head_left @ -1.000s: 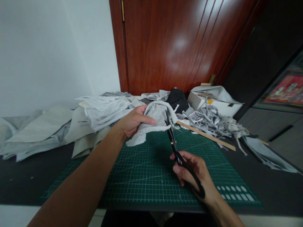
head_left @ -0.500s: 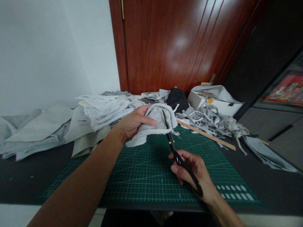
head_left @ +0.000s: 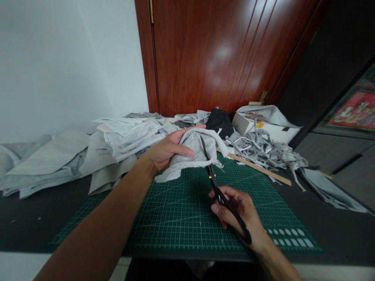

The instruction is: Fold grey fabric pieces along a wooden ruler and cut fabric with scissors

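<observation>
My left hand [head_left: 172,148] grips a light grey piece of fabric [head_left: 195,146] with the thumb on top, holding it above the mat. Its white edge curls along the far side, and a frayed bit hangs at the right. In my right hand [head_left: 234,208] is a pair of black scissors [head_left: 213,179], fingers through or around the handles. The blades point away from me and lie across the fabric's right part; the upper blade shows on top of it. Whether the lower blade is beneath the cloth is hidden.
A green cutting mat [head_left: 181,218] covers the dark table. Stacked fabric pieces [head_left: 131,134] lie left. At right are a wooden ruler [head_left: 260,169], a heap of cloth strips [head_left: 269,150], a black cloth [head_left: 219,123] and a white box [head_left: 275,130]. A wooden door [head_left: 205,58] stands behind.
The fabric's far white edge has swung outward to the right and now lies looser beyond the blade tip. Both hands and the scissors have stayed nearly in place.
</observation>
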Demonstrator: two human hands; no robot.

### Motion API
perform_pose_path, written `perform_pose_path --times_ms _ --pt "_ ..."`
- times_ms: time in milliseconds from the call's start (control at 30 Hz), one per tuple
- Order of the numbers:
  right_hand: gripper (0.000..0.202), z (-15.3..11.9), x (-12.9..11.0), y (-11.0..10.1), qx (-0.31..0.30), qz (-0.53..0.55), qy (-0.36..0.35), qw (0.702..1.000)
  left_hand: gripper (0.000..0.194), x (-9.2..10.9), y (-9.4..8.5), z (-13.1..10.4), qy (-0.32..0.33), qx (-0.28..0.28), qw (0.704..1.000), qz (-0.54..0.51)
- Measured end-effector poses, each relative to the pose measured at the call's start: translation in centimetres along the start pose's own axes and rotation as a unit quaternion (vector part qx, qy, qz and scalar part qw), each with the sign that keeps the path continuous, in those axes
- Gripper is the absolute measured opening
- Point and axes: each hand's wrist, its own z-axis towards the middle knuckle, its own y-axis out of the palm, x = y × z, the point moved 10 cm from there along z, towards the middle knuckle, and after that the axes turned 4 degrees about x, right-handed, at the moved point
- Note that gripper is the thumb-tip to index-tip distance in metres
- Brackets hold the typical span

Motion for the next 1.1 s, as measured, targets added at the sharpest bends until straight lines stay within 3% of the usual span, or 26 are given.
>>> perform_pose_path --times_ms 833,967,1100 --pt "0.037 -0.2 0.9 -0.2 0.007 -0.047 0.004 0.999 0.092 0.1 0.1 -0.5 -0.002 -0.016 1.000 -0.002" --pt "0.037 -0.2 1.2 -0.4 0.021 -0.045 0.005 0.999 0.070 0.4 0.0 -0.2 0.006 0.004 1.000 -0.007" --pt "0.041 -0.1 1.1 -0.6 0.035 -0.045 0.016 0.998 0.036 0.8 -1.7 0.5 0.030 0.093 0.995 0.011"
